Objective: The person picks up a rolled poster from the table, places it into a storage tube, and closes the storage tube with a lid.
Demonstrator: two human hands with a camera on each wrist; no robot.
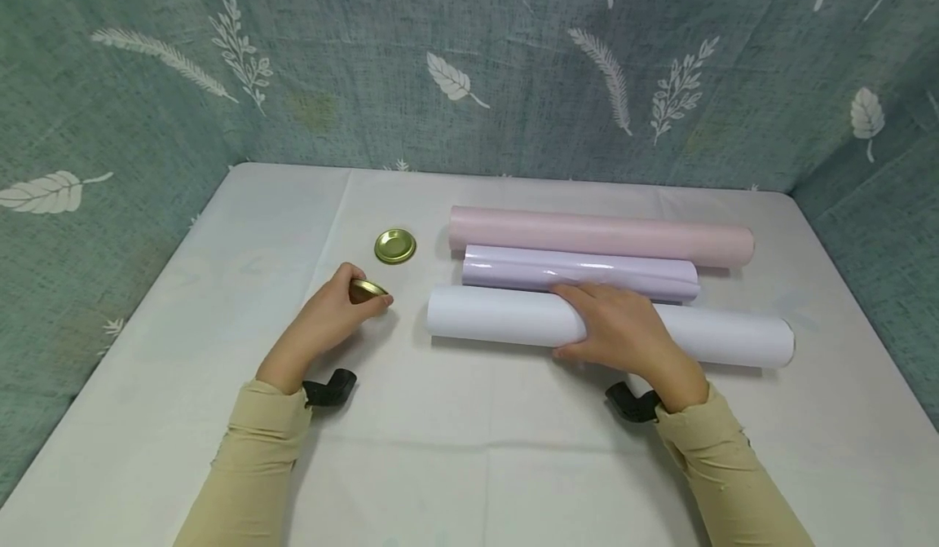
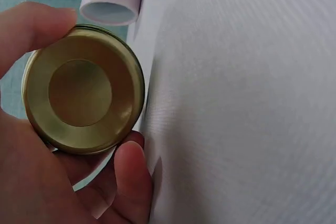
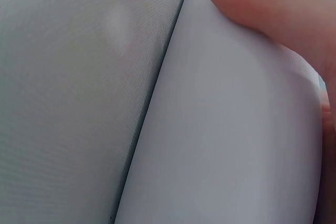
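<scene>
leafy cloth backs the counter; nearer its left edge, left fingers pinch a gold lid; right fingers grip a white roll, hiding its middle.

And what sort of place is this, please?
Perhaps a screened-off work area: leaf-patterned fabric shows on three sides of a white-covered table, where a white roll lies.

- white roll: middle hidden under the right hand; runs off the bottom edge of the right wrist view;
- lilac roll: near side partly hidden behind the white roll;
- held lid: partly covered by the left hand;
- sleeves: cut off by the head view's bottom edge;
- curtain: cut off at the top
</scene>
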